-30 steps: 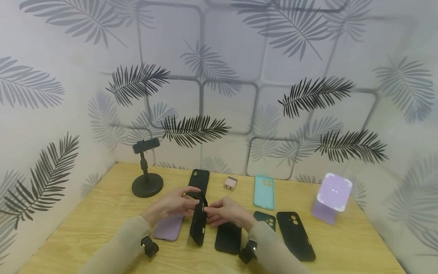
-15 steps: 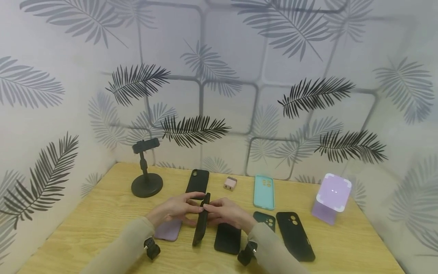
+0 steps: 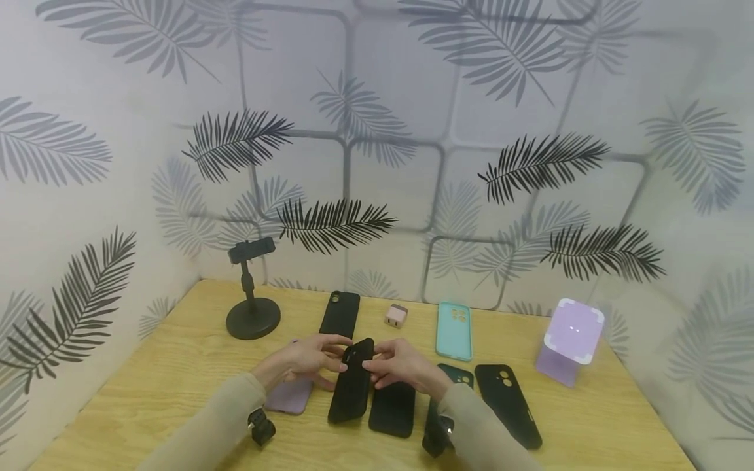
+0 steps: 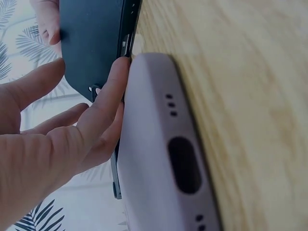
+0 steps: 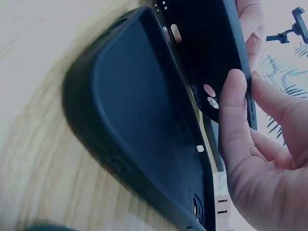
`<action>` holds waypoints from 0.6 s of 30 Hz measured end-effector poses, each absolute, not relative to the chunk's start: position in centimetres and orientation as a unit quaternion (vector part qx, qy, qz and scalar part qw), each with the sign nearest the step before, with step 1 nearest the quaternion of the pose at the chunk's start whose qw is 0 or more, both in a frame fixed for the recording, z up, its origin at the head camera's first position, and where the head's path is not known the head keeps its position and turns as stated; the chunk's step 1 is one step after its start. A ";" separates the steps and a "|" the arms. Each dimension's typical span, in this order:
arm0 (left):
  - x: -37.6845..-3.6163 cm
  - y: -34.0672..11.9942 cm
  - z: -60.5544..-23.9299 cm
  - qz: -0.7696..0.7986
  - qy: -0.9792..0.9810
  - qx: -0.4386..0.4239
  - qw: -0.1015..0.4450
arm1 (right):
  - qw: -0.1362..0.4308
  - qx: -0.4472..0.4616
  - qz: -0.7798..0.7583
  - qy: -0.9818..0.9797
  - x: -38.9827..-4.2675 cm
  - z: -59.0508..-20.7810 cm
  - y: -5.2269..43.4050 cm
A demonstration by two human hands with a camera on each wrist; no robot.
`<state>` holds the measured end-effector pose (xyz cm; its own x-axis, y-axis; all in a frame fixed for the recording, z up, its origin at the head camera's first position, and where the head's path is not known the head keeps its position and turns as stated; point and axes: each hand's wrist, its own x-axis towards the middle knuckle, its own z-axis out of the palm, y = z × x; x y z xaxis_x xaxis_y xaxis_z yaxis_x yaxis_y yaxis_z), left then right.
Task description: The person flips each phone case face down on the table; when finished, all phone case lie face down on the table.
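A black phone case (image 3: 352,389) stands tilted near the table's middle, held between both hands. Its camera and side cutouts show in the right wrist view. My left hand (image 3: 309,358) holds its left edge, fingers along the side. On the opposite edge my right hand (image 3: 406,367) pinches the rim between thumb and fingers. A lilac phone case (image 4: 149,130) lies under the left hand, its port cutout facing the left wrist camera. Beneath the right hand lies another black phone case (image 5: 139,96), hollow side up.
Behind the hands lie a black case (image 3: 343,311), a small pink charger (image 3: 396,316) and a turquoise case (image 3: 453,332). A dark green case (image 3: 461,375) and a black case (image 3: 509,402) lie right. A black stand (image 3: 253,318) is far left, a lilac stand (image 3: 573,337) far right.
The held black case has turned from nearly edge-on to show its broad face and shifted slightly right. My right hand has moved a little right along with its edge.
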<state>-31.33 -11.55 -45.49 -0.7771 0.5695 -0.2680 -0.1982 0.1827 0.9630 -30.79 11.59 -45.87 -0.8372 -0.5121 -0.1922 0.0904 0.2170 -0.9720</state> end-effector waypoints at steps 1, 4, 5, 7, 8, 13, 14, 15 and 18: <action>-31.3 -11.6 -45.5 0.625 0.706 0.131 0.306 | 0.247 -0.144 -0.607 0.741 -30.8 -45.9 11.6; -31.3 -11.6 -45.4 0.622 0.711 0.129 0.300 | 0.238 -0.140 -0.600 0.750 -30.7 -45.9 11.8; -31.3 -11.6 -45.3 0.621 0.713 0.129 0.298 | 0.233 -0.136 -0.596 0.756 -30.7 -46.0 11.8; -31.3 -11.7 -45.2 0.617 0.719 0.129 0.294 | 0.222 -0.126 -0.587 0.769 -30.7 -46.0 11.8; -31.3 -11.7 -45.2 0.615 0.721 0.131 0.293 | 0.215 -0.122 -0.581 0.775 -30.7 -46.0 11.8; -31.4 -12.0 -44.9 0.606 0.727 0.139 0.291 | 0.201 -0.115 -0.556 0.798 -30.6 -46.2 11.6; -31.4 -12.1 -44.8 0.606 0.727 0.140 0.291 | 0.200 -0.117 -0.552 0.801 -30.7 -46.2 11.6; -31.4 -12.2 -44.8 0.607 0.727 0.140 0.290 | 0.202 -0.119 -0.550 0.802 -30.7 -46.2 11.5; -31.4 -12.5 -44.7 0.608 0.726 0.138 0.290 | 0.204 -0.134 -0.547 0.801 -30.8 -46.2 11.5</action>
